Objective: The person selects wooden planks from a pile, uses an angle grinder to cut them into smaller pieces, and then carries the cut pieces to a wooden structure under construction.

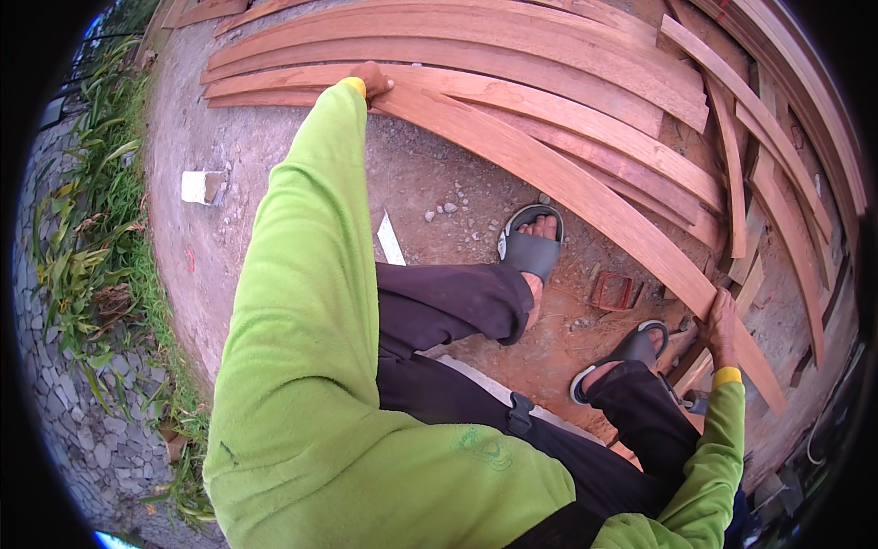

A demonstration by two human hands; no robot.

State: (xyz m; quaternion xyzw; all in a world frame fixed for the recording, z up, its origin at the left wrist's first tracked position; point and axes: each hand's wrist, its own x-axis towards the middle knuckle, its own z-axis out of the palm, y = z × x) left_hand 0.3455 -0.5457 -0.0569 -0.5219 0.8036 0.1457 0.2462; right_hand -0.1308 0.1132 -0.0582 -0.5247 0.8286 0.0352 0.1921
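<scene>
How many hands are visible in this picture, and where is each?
2: the left hand at one end of a plank, the right hand near the plank's other end. No other hand shows.

Bare earth ground [274,137], greyish at the left and redder toward the lower right, bears a row of long reddish-brown planks [448,53] along its far side and further overlapping boards [788,233] at the right. Also directly upon it: a whitish block [195,187], a pointed white fragment [390,240], scattered small stones [449,208], and a red rectangular frame [613,291], near which two worn grey sandals [533,253] rest.
</scene>
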